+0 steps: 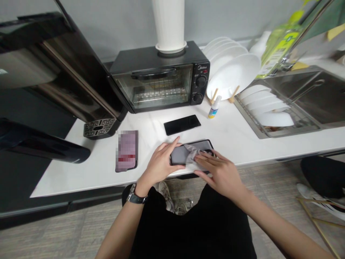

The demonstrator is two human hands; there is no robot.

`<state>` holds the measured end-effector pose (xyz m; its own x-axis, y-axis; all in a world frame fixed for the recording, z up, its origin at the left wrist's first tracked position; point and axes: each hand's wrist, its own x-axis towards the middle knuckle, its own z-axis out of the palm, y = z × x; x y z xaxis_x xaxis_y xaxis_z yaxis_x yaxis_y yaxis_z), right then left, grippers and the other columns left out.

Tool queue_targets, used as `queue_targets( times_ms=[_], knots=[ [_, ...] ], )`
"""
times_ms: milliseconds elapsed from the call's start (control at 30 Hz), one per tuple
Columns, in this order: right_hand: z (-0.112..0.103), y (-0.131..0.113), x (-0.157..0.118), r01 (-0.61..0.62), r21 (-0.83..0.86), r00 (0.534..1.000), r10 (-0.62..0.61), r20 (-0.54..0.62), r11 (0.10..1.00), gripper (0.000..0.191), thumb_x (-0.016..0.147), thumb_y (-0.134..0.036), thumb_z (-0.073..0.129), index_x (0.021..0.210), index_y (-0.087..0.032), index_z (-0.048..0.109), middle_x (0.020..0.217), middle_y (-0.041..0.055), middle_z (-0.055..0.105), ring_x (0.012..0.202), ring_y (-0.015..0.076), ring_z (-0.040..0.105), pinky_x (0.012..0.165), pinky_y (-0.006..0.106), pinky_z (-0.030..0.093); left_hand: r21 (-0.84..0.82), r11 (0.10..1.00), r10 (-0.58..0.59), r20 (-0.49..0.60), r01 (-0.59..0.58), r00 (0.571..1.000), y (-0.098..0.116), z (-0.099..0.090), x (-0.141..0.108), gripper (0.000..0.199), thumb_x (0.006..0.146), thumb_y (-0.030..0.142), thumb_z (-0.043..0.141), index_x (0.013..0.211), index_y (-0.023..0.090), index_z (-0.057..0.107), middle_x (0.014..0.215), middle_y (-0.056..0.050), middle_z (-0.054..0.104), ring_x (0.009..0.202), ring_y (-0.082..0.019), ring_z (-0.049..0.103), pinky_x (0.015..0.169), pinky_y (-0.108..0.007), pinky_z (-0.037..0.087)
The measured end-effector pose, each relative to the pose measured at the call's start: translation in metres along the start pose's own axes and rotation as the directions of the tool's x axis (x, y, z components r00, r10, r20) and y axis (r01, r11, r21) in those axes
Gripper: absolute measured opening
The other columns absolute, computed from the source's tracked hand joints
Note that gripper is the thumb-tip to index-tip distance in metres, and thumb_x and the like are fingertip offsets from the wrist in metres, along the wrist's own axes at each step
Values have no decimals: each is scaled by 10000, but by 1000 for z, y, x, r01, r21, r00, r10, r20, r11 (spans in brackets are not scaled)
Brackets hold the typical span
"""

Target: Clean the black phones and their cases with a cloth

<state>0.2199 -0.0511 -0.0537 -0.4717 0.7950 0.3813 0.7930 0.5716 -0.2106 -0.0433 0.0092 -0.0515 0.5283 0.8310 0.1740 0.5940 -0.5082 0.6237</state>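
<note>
On the counter (88, 171), the left hand (158, 162), half-curled, clasps a phone (178, 156); the right hand (221, 173) presses a bunched cloth (192, 155) against it. The sink (327, 105) holds white dishes (265, 104); the oven (161, 88) reads "Midea".

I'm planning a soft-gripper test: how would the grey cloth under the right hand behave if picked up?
The grey cloth would probably sag and fold, since it lies in soft creases under the right hand. It is likely light, as it looks thin and small.
</note>
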Motion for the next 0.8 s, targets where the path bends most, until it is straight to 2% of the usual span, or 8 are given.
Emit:
queue_targets(
  times_ms=[100, 167, 267, 367, 467, 533, 633, 800],
  knots=[
    [-5, 22, -10, -94, -146, 995, 89, -40, 985, 483, 1073, -445, 518, 1439, -142, 605, 1435, 127, 679, 1351, 323, 634, 1163, 539, 482, 11, 1000, -1, 6, 1, 1000, 1, 1, 2, 1142, 803, 411, 895, 1680, 362, 166, 1506, -38, 619, 1274, -294, 541, 1111, -452, 441],
    [3, 18, -4, -134, -170, 990, 122, -75, 976, 551, 1058, -491, 530, 1440, -102, 601, 1441, 164, 668, 1376, 351, 609, 1170, 556, 472, 13, 1000, 7, 12, -7, 1000, 1, 1, 3, 1124, 805, 422, 891, 1677, 356, 186, 1507, -39, 621, 1278, -299, 540, 1116, -457, 437],
    [28, -14, 20, -135, -98, 985, 123, -119, 986, 662, 1023, -591, 539, 1365, -34, 644, 1371, 225, 699, 1344, 373, 631, 1173, 550, 474, 18, 999, 27, 11, -27, 1000, -2, 3, 5, 1085, 830, 407, 868, 1679, 319, 200, 1495, -60, 626, 1282, -300, 542, 1123, -452, 436],
    [52, -57, 48, -55, 64, 991, 62, -117, 996, 743, 996, -677, 518, 1281, -13, 690, 1309, 254, 723, 1285, 352, 676, 1176, 500, 487, 51, 998, 35, 2, -35, 999, -8, 5, 4, 948, 891, 231, 760, 1678, 249, 233, 1395, -93, 669, 1204, -285, 568, 1071, -424, 473],
    [57, -76, 57, -3, 179, 994, 23, -110, 984, 750, 989, -696, 519, 1251, -18, 703, 1303, 246, 729, 1261, 332, 692, 1163, 477, 504, 95, 995, 17, -9, -16, 1000, -11, 4, 2, 901, 892, 158, 685, 1676, 222, 246, 1338, -104, 670, 1149, -282, 561, 1026, -415, 493],
    [48, -70, 49, 18, 212, 997, -3, -73, 977, 638, 1016, -626, 535, 1285, -70, 694, 1332, 194, 730, 1276, 303, 687, 1159, 483, 506, 106, 994, 10, -6, -9, 1000, -9, 2, 0, 941, 892, 250, 745, 1681, 236, 232, 1370, -108, 643, 1170, -292, 543, 1036, -425, 486],
    [26, -42, 24, 22, 189, 1000, -21, -8, 982, 469, 1050, -510, 543, 1321, -152, 679, 1353, 118, 734, 1286, 264, 684, 1163, 487, 501, 70, 997, 16, 4, -16, 1000, -4, -1, -1, 1071, 850, 402, 842, 1689, 289, 186, 1430, -86, 623, 1222, -297, 528, 1080, -437, 458],
    [5, 8, -3, -90, -74, 995, 87, -48, 993, 517, 1065, -482, 513, 1385, -93, 630, 1406, 182, 689, 1298, 314, 674, 1125, 512, 532, 33, 999, 4, 3, -4, 1000, 0, -1, 2, 1130, 801, 415, 895, 1678, 352, 186, 1490, -44, 622, 1251, -298, 533, 1110, -454, 429]
  ],
)
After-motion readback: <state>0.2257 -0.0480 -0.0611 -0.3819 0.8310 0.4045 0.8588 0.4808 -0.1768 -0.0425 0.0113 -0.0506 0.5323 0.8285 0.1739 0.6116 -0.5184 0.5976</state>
